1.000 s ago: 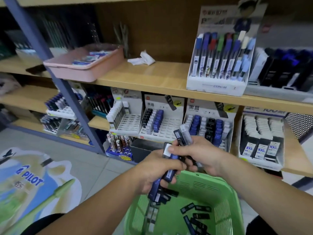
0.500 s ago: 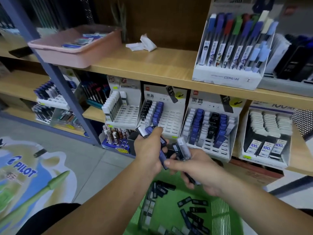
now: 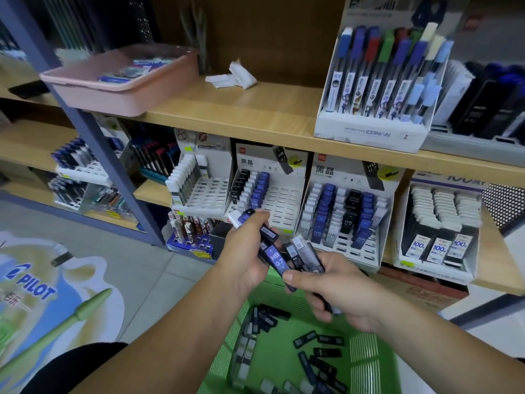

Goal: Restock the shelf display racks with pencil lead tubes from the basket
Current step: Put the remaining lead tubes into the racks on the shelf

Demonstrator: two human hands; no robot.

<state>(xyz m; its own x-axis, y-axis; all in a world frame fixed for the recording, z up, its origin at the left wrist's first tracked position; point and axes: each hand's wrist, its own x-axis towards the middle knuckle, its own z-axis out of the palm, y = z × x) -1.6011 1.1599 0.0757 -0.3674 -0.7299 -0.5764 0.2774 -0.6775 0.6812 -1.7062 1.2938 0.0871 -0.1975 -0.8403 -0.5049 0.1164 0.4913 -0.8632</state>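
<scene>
A long wooden shop shelf [image 3: 255, 109] stocked with stationery fills the background, above a grey tiled floor. In front of it the left hand [image 3: 244, 257] grips a small bunch of dark and blue pencil lead tubes [image 3: 268, 233], fingers curled round them, with a white-capped end poking out on top. Just beside it and lower, the right hand [image 3: 335, 285] holds a fan of clear grey lead tubes [image 3: 301, 251] in curled fingers. Its thumb pins the lower end of a blue lead tube marked HB 0.7 [image 3: 277, 260] lying between the two hands; whether the left hand also holds that one I cannot tell.

Both hands hover over a green slotted plastic basket [image 3: 366, 354], where loose dark lead tubes [image 3: 326, 351] lie scattered on the bottom.

Behind the hands, on the lower shelf, the middle white display rack [image 3: 284, 194] has black, white and blue tubes in its left columns. The right white display rack [image 3: 341, 251] is nearly full.

On the shelf above sit a pink plastic tray [image 3: 122, 95], a crumpled white paper [image 3: 233, 78] and a white carton of coloured pencils [image 3: 375, 132].
</scene>
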